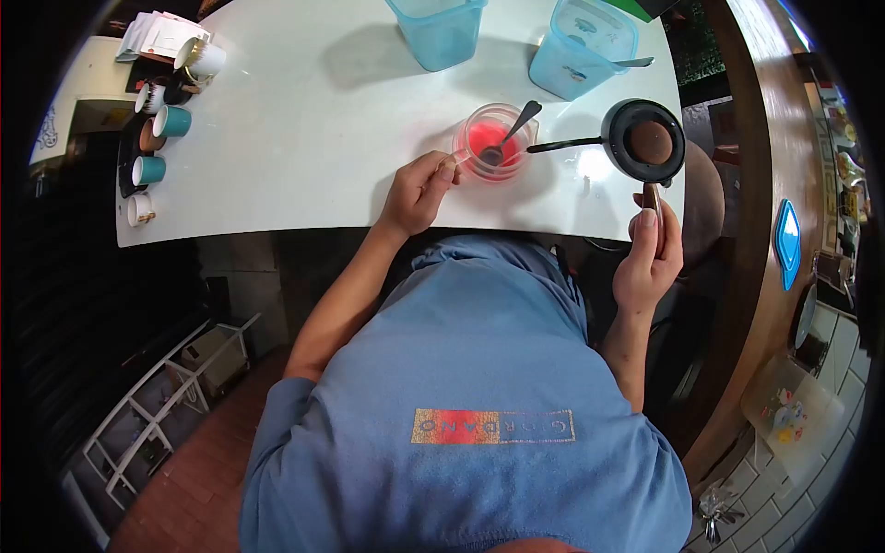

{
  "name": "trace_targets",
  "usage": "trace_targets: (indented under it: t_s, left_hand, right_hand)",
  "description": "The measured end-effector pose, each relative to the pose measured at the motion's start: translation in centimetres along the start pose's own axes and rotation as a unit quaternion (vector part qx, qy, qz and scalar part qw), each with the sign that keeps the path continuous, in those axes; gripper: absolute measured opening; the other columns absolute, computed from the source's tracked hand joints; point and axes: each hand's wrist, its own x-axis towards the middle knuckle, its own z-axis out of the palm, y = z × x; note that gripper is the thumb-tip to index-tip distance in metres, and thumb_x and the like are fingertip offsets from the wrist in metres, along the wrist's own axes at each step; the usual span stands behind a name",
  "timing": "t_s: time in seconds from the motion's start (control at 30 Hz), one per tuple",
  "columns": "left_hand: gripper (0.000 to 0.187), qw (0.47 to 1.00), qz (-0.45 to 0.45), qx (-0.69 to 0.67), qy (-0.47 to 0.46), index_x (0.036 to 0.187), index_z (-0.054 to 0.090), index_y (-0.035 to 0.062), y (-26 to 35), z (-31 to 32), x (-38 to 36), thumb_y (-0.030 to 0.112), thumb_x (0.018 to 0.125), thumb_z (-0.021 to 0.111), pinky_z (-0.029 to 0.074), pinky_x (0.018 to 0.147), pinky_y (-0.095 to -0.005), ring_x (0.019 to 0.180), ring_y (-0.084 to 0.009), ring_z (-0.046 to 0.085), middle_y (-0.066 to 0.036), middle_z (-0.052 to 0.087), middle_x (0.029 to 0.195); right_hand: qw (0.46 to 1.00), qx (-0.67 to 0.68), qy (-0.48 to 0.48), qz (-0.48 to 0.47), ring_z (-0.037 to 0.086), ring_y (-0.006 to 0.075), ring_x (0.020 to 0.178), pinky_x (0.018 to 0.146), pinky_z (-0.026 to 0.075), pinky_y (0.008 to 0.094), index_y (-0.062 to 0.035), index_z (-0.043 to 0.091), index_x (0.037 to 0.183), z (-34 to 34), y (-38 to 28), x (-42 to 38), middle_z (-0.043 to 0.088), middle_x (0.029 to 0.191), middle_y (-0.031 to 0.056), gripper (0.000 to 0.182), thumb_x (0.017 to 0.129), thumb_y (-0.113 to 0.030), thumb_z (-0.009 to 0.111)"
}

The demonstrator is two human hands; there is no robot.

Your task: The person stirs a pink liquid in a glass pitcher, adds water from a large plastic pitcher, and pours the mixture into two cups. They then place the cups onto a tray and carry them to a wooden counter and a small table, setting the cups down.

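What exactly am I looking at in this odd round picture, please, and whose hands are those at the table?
It is a single picture from a camera worn on a person's head, looking forward and down. The wide lens bends everything into a circle. The blue cloth filling the lower part is the wearer's own shirt.

Both bare hands belong to that person. The left hand pinches a thin stick whose tip reaches the rim of a small clear bowl with red contents and a spoon standing in it. The right hand grips the handle of a small dark pan holding something brown at the table's edge.

On the white table also stand two blue plastic containers at the far side and a row of small cups at the left end.
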Motion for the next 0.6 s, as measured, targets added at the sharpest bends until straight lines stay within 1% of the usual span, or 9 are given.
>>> trace_targets:
  t_s: [0.07,0.17,0.27,0.37,0.6]
  left_hand:
    - [0.024,1.0,0.004,0.006,0.003,0.087,0.058,-0.0022,0.1,0.0,0.1,0.018,0.098,0.049,0.046,0.064,-0.0273,0.068,-0.0146,0.057,-0.009,0.06,0.075]
    - [0.024,1.0,0.008,0.003,0.011,0.087,0.058,-0.0022,0.2,0.0,0.2,0.017,0.098,0.049,0.045,0.063,-0.0271,0.067,-0.0142,0.056,-0.008,0.06,0.075]
    - [0.024,1.0,0.009,0.012,0.011,0.088,0.058,-0.0022,-0.1,-0.2,0.1,0.018,0.098,0.049,0.045,0.063,-0.0269,0.067,-0.0142,0.055,-0.008,0.06,0.075]
    - [0.025,1.0,0.006,0.008,0.019,0.088,0.058,-0.0021,-0.1,0.2,-0.1,0.019,0.098,0.048,0.044,0.062,-0.0269,0.067,-0.0143,0.055,-0.008,0.06,0.075]
    - [0.026,1.0,0.006,-0.001,0.013,0.087,0.058,-0.0028,0.0,0.2,0.0,0.019,0.098,0.049,0.045,0.063,-0.0268,0.068,-0.0143,0.056,-0.009,0.059,0.075]
  right_hand:
    - [0.999,-0.018,-0.008,-0.026,0.055,0.0057,0.077,0.07,0.042,0.0181,0.0063,0.057,0.117,0.3,-0.2,0.0,0.066,0.099,0.0091,0.034,0.095,-0.02,0.056]
    - [0.998,-0.031,-0.01,-0.056,0.054,0.006,0.077,0.071,0.043,0.0193,0.0067,0.057,0.116,1.1,0.0,0.5,0.066,0.098,0.0088,0.033,0.096,-0.019,0.055]
    - [0.999,0.001,-0.018,-0.032,0.056,0.0075,0.08,0.074,0.044,0.0207,0.0066,0.058,0.116,1.8,-0.3,0.7,0.066,0.098,0.0095,0.032,0.096,-0.019,0.055]
    - [0.999,-0.002,-0.007,-0.031,0.056,0.0081,0.08,0.074,0.044,0.0214,0.0064,0.058,0.115,2.3,-0.4,1.0,0.066,0.098,0.0098,0.031,0.096,-0.019,0.055]
    - [0.999,-0.017,0.018,-0.044,0.055,0.0072,0.079,0.07,0.044,0.0215,0.0063,0.058,0.114,3.2,-0.7,1.6,0.066,0.096,0.0088,0.031,0.096,-0.018,0.055]
